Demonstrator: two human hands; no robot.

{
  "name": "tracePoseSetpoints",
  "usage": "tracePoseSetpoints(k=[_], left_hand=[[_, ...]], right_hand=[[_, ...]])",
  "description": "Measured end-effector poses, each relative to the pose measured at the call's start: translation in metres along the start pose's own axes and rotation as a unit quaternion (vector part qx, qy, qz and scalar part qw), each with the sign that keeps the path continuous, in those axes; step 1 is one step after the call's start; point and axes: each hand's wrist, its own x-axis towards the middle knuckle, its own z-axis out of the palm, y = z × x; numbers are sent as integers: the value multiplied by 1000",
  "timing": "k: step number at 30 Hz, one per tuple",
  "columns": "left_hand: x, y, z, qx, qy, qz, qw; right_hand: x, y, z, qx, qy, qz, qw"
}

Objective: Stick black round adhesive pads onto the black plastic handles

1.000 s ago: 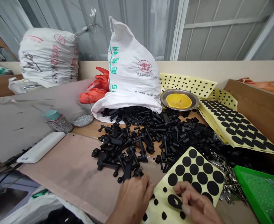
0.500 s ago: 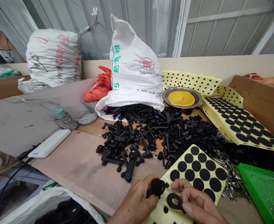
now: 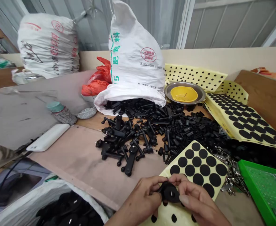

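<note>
My left hand (image 3: 140, 198) pinches a black plastic part (image 3: 161, 187) between thumb and fingers, low in the middle of the view. A black round foam sticker with a hole in it (image 3: 171, 193) lies against the part's end, and a small metal bit shows through the hole. My right hand (image 3: 195, 196) has thumb and fingertips closed on the sticker's edge. Both hands are over a yellow backing sheet (image 3: 164, 216) with rows of black round stickers. Beyond them lie black crank-like arms (image 3: 130, 160) in a loose heap; fingers hide much of the held part.
A white sack (image 3: 135, 59) spills black parts across the table. Small black cylinders (image 3: 187, 128) and metal pieces (image 3: 234, 179) lie right, beside a green tray (image 3: 253, 188). A steel bowl (image 3: 202, 94) holds a yellow basket (image 3: 183, 94). An open sack (image 3: 95, 204) stands front left.
The sticker in my right hand has moved left and up from the sheet onto the black part. My two hands have come together, and the view has tilted down slightly.
</note>
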Motion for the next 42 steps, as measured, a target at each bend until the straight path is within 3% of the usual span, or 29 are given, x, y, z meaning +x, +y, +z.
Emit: tracePoseSetpoints(k=[11, 20, 32, 37, 42], left_hand=[[-3, -5, -4, -3, -23, 23, 999], [-14, 21, -2, 20, -23, 2, 1000], [-3, -10, -4, 43, 16, 2, 999], [-5, -11, 1, 73, 45, 5, 996], [-8, -12, 4, 127, 82, 46, 987]], right_hand=[[-2, -2, 6, 31, 9, 14, 999], [-2, -5, 8, 34, 2, 28, 999], [3, -6, 8, -2, 17, 33, 999], [4, -3, 5, -77, 19, -3, 997], [0, 5, 11, -225, 88, -90, 966]])
